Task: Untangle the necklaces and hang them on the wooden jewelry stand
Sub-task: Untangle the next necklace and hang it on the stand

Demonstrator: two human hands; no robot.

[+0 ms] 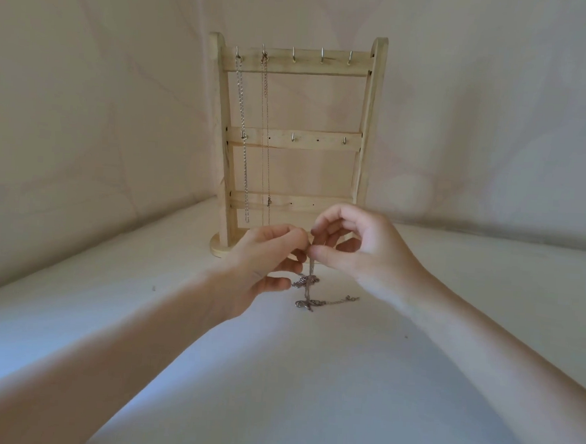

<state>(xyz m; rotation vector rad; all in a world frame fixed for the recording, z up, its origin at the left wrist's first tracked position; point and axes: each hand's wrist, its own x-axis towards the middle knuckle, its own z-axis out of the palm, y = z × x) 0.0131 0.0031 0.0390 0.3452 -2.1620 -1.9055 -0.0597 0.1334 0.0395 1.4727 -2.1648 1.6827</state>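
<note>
Silver chain is what both hands are busy with, right in front of the wooden jewelry stand (291, 142). The right hand (355, 249) has its thumb and forefinger pressed together on the top of the tangled necklace (310, 286), with the other fingers curled loosely above; the pinch sits just where the chain begins to hang. The left hand (265, 261) meets it fingertip to fingertip, its thumb and first finger closed on the same strand, while its lower fingers curl toward a knotted clump further down the chain and look to be touching it. From the pinch the chain drops straight down to the pale cloth (309, 377) that covers the surface, where a second clump and a short tail with a clasp lie spread to the right.

Behind the hands the stand is upright on its round feet, three cross rails fitted with small metal hooks. Two necklaces already hang from the top rail: a heavier link chain (243, 133) on the leftmost hook and a finer chain (266, 134) on the next one, both falling almost to the bottom rail. The remaining top hooks (322, 56) carry nothing.

I can see no brand, label or writing on the stand, the chains or the cloth.
</note>
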